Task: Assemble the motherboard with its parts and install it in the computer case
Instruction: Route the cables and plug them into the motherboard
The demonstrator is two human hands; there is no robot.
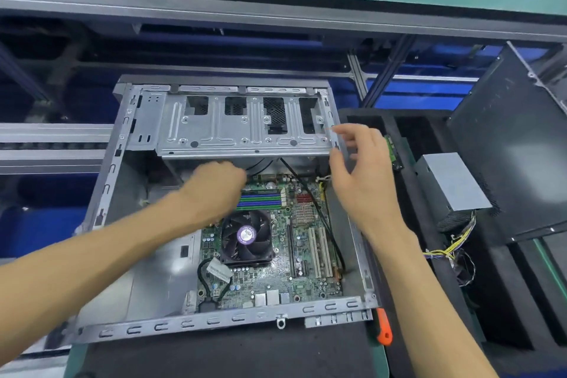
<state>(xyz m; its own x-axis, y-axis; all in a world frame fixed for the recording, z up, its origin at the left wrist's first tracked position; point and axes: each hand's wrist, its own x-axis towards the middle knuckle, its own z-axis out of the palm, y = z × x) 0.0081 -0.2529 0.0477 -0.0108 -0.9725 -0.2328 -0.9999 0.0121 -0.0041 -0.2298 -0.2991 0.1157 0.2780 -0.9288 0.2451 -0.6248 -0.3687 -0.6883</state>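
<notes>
Left fingers (pixel 236 173) are curled under the drive cage (pixel 242 129), tucked at the board's top edge by the RAM (pixel 259 199). Whether anything is pinched there can't be told, probably a connector or that edge is being worked. The right hand (pixel 357 175) is held loosely spread, nothing gripped, beside the case (pixel 214 321) wall, likely to steady it. The board (pixel 306 255) is already laid inside the case, fan (pixel 245 236) fitted. The PSU (pixel 454 184) is parked in foam on the right, probably for later.
</notes>
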